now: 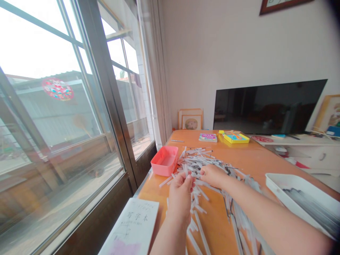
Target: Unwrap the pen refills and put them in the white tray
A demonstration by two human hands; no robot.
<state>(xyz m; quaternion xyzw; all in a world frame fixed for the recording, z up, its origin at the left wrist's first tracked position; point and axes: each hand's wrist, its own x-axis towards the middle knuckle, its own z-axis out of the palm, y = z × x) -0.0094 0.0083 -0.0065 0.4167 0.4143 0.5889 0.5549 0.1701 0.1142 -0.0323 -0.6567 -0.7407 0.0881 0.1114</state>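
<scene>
A wide heap of thin white stick-like pieces (202, 161) with some black parts covers the middle of an orange wooden table (255, 159). My left hand (180, 194) is raised over the near edge of the heap, its fingers pinched on one or two white sticks. My right hand (214, 176) reaches in from the right and rests on the heap, fingers curled down around some pieces. A small pink plastic tray (164, 161) sits just left of the heap, near the window side.
A white tray (281, 184) holding dark thin pieces stands at the right. A white exercise book (132, 226) lies at the near left corner. Coloured booklets (207, 137) and a yellow box (236, 138) sit far back. A large window (53, 106) runs along the left; a television (268, 106) stands behind.
</scene>
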